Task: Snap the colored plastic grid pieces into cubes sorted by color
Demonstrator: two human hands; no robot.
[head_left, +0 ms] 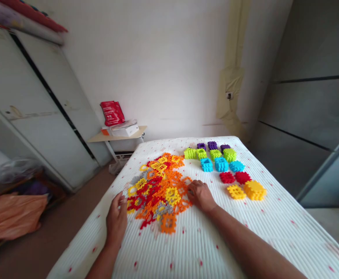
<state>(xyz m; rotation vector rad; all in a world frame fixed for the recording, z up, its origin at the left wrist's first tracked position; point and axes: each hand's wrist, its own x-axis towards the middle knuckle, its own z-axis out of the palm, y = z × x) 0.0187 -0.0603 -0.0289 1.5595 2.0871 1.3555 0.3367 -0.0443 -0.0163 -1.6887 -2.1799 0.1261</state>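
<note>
A loose heap of flat plastic interlocking building pieces (157, 186), in orange, red, yellow and grey, lies on the bed in front of me. My left hand (117, 219) rests at the heap's left side, its fingers loosely bent and holding nothing. On the opposite side, my right hand (202, 195) has bent fingers touching the orange pieces (183, 188) at the edge; no piece shows lifted in it. Closest to me lies a square orange piece (168, 223). A yellow piece (172, 196) sits on top of the heap between the hands.
Sorted stacks stand to the right: purple (212, 145), lime green (229, 154), blue (221, 164), red (242, 178) and yellow (255, 190). The ribbed white bed cover (198, 248) lies beneath. Beyond its left edge stands a small table (99, 136) with a red bag (112, 113).
</note>
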